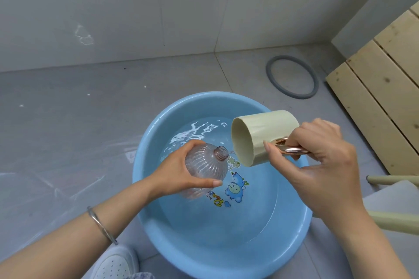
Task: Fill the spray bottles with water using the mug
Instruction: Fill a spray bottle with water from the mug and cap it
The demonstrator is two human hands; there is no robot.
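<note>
The left hand [179, 172] wraps its fingers round a clear, ribbed plastic spray bottle [205, 163], uncapped and tilted above the round blue plastic basin [147, 140]. The right hand [322, 158] grips the shiny rose-gold handle [292, 149] of a smooth cream mug [260, 133], tipped on its side with its lip just beside the bottle's threaded neck. Rippled water [249, 210] lies in the basin over a cartoon print. A grey ring [288, 57] lies on the floor beyond.
</note>
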